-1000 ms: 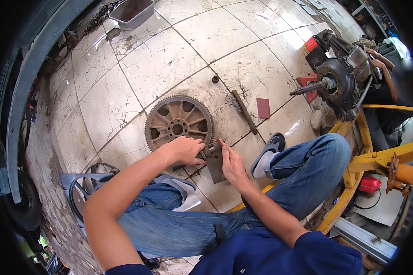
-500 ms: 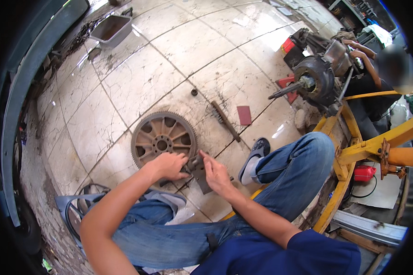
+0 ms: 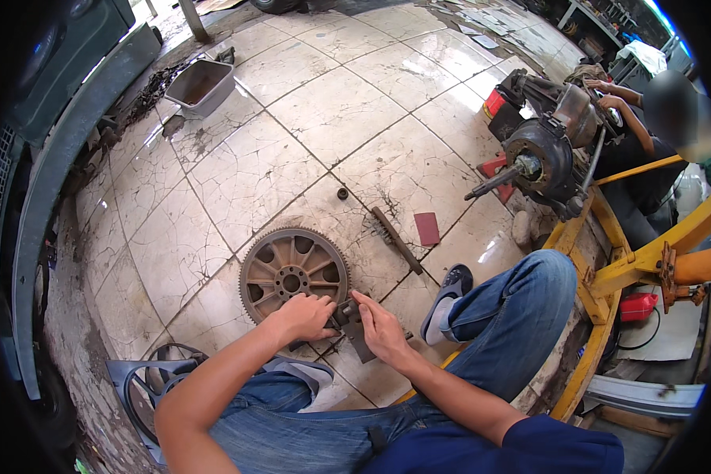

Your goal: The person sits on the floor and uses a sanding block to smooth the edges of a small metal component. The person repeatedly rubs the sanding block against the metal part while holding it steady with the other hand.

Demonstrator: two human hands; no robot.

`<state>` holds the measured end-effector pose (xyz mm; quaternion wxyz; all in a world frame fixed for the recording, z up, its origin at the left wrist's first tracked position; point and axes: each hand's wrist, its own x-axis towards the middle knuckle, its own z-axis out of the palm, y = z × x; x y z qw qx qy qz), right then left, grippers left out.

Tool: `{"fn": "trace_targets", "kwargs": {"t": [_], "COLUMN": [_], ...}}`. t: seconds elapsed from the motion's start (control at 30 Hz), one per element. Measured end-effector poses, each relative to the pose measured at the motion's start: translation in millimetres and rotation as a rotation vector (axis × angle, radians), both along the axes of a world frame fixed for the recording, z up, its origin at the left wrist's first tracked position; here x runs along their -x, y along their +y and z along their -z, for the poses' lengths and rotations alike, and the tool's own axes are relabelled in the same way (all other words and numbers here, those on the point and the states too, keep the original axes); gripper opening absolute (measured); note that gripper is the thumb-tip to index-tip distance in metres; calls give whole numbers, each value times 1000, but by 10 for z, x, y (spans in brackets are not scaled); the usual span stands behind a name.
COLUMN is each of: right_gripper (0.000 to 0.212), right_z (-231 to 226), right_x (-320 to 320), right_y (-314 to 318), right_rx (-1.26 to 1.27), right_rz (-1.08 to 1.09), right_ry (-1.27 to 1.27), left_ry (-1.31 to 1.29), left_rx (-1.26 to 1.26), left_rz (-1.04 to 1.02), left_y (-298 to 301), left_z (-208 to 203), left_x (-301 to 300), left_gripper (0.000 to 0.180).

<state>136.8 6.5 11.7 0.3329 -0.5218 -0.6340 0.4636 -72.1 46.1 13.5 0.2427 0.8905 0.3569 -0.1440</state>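
A toothed metal flywheel (image 3: 317, 251), brown with rust, lies flat on the tiled floor in front of me. At its near right edge is a dark metal vise-like part (image 3: 345, 313) with a flat plate (image 3: 361, 346) under it. My left hand (image 3: 304, 317) has its fingers curled at the left side of this part, closed on it. My right hand (image 3: 381, 328) rests against the other side with fingers stretched nearly straight. The hands partly hide the metal part, so its full shape does not show.
Right of the flywheel lie a wire brush (image 3: 396, 241), a reddish sandpaper piece (image 3: 426, 229) and a small ring (image 3: 342, 193). A grey basin (image 3: 213, 100) stands far left. At right, a person handles a large mechanical assembly (image 3: 541, 154) by a yellow frame (image 3: 604, 284).
The view has tilted up slightly, so floor objects sit lower in the picture. Both hands stay at the metal part, with only slight shifts of the fingers.
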Motion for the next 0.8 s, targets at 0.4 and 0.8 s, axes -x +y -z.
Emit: {"fn": "trace_targets", "kwargs": {"t": [0.4, 0.8], "right_gripper": [36, 38], "right_z": [29, -4], "right_x": [-69, -62], "right_y": [13, 25], "right_rx": [69, 89], "right_rz": [0, -13], "right_ry": [25, 18], "left_ry": [34, -14], "left_rx": [144, -106], "left_rz": [-166, -233], "left_y": [89, 15], "left_z": [-194, -179], "left_x": [-109, -219], "left_gripper": [74, 58]}}
